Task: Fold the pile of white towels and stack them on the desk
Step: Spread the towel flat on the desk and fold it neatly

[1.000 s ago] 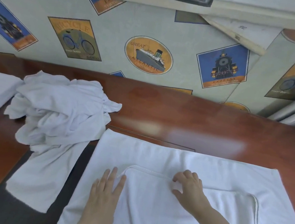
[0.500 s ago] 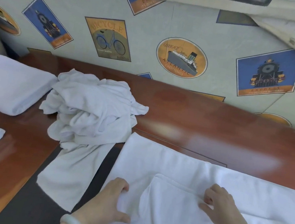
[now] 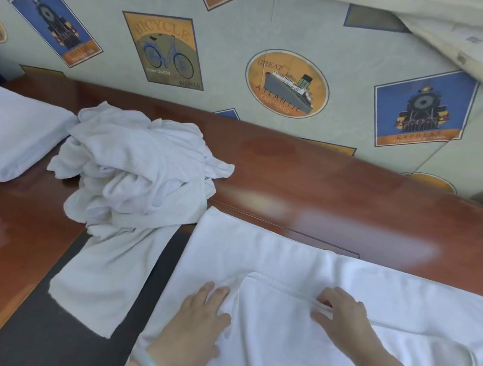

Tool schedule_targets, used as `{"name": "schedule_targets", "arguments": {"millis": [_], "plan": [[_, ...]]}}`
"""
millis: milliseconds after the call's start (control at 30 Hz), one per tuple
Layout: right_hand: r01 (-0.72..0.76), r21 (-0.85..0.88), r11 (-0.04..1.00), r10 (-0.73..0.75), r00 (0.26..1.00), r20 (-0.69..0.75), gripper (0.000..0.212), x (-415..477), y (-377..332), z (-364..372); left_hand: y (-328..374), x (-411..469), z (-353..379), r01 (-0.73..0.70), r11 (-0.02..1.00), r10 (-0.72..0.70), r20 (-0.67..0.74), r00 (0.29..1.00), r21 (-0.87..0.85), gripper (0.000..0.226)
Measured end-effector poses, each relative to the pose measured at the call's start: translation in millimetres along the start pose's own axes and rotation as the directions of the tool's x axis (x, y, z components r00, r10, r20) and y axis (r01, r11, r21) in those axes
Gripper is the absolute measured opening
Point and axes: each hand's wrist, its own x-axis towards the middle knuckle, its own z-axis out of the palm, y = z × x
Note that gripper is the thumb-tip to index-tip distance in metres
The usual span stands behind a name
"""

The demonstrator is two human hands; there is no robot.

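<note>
A: Item, towel (image 3: 270, 255): location, heading?
B: Flat on desk (image 3: 326, 188), long axis left to right, folded flap's hem toward the wall
A: Hands?
B: Left hand (image 3: 203, 314), fingers fairly straight, presses the flap's corner, likely anchoring; right hand (image 3: 345, 318) pinches the hem, likely squaring it. Unfolded pile (image 3: 142, 175) just left; folded towel (image 3: 2, 130) beyond

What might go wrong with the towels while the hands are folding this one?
1. One towel trails loose from the crumpled pile, close beside the spread towel; a moving hand might snag it and pull the pile apart.
2. The spread towel bunches by the left hand while the right hand pinches the flap's hem, so the fold may come out crooked.
</note>
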Motion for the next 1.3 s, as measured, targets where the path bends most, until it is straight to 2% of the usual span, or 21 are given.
{"name": "schedule_targets", "arguments": {"millis": [33, 100, 133, 200, 233, 267, 333, 400, 533, 600, 667, 700, 767, 833, 900, 967, 1067, 1133, 1200, 1300], "plan": [[0.001, -0.010, 1.000, -0.001, 1.000, -0.004, 0.015, -1, -1, 1, -4, 1, 0, -0.022, 1.000, 0.022, -0.020, 1.000, 0.009, 0.030], [0.002, -0.029, 1.000, -0.003, 1.000, -0.018, 0.016, -3, -3, 2, -11, -1, 1, -0.039, 0.998, 0.037, -0.063, 0.997, -0.040, 0.046], [0.000, -0.037, 0.999, -0.001, 1.000, -0.028, 0.016, -4, -3, 2, -15, -1, 4, -0.036, 0.998, 0.028, -0.132, 0.991, -0.059, 0.049], [-0.005, -0.030, 1.000, 0.004, 0.999, -0.045, 0.018, -5, -2, 3, -23, -1, 6, -0.042, 0.982, 0.002, -0.219, 0.976, -0.182, 0.023], [-0.006, -0.001, 1.000, 0.006, 0.999, -0.050, 0.021, -6, -2, 2, -26, -1, 2, -0.006, 0.955, -0.063, -0.223, 0.973, -0.296, 0.009], [-0.008, 0.047, 0.999, 0.010, 0.999, -0.046, 0.025, -7, -1, -1, -29, -1, -3, 0.038, 0.904, -0.152, -0.237, 0.960, -0.426, 0.008], [-0.029, 0.184, 0.983, 0.028, 1.000, 0.009, 0.026, -12, 1, -13, -41, -4, -19, 0.085, 0.733, -0.325, -0.238, 0.915, -0.675, 0.014], [-0.024, 0.264, 0.964, -0.002, 0.995, 0.098, 0.022, -24, 1, -34, -57, -12, -40, 0.053, 0.545, -0.416, -0.214, 0.884, -0.837, 0.023], [0.050, 0.356, 0.933, -0.143, 0.960, 0.239, 0.018, -38, -5, -90, -79, -13, -75, -0.101, 0.231, -0.375, -0.184, 0.909, -0.968, 0.011], [0.057, 0.382, 0.922, -0.125, 0.980, 0.154, 0.017, -15, -8, -112, -87, 14, -85, -0.129, 0.140, -0.399, -0.175, 0.900, -0.982, 0.015], [0.051, 0.312, 0.949, -0.064, 0.997, 0.033, 0.020, 23, -2, -112, -94, 54, -82, -0.099, 0.150, -0.446, -0.156, 0.881, -0.984, 0.026], [0.023, 0.268, 0.963, -0.029, 0.999, 0.019, 0.022, 41, 2, -103, -95, 74, -76, -0.044, 0.162, -0.477, -0.117, 0.871, -0.986, 0.028], [-0.060, 0.199, 0.978, 0.038, 0.993, 0.110, 0.016, 67, 14, -74, -97, 106, -56, 0.143, 0.203, -0.541, 0.011, 0.841, -0.969, 0.028], [-0.074, 0.160, 0.984, 0.047, 0.984, 0.169, 0.018, 72, 16, -53, -97, 123, -44, 0.300, 0.271, -0.628, 0.069, 0.775, -0.915, 0.025], [-0.063, 0.187, 0.980, 0.044, 0.994, 0.103, 0.023, 70, 16, -46, -99, 132, -41, 0.297, 0.297, -0.663, 0.028, 0.748, -0.908, 0.019], [-0.061, 0.171, 0.983, 0.053, 0.997, 0.053, 0.025, 70, 20, -43, -100, 137, -40, 0.273, 0.340, -0.649, -0.014, 0.761, -0.900, 0.022], [-0.041, 0.207, 0.977, 0.031, 0.998, 0.049, 0.020, 70, 26, -47, -100, 139, -35, 0.186, 0.346, -0.627, -0.079, 0.775, -0.920, 0.021], [-0.023, 0.260, 0.965, 0.014, 0.999, 0.037, 0.022, 73, 28, -58, -101, 136, -29, 0.170, 0.374, -0.652, -0.128, 0.747, -0.912, 0.022], [-0.024, 0.294, 0.956, 0.026, 1.000, -0.004, 0.027, 81, 29, -65, -99, 134, -26, 0.190, 0.444, -0.669, -0.183, 0.720, -0.875, 0.026], [-0.088, 0.290, 0.953, 0.091, 0.996, 0.003, 0.024, 92, 30, -57, -93, 137, -24, 0.198, 0.589, -0.623, -0.284, 0.729, -0.783, 0.027]]}}
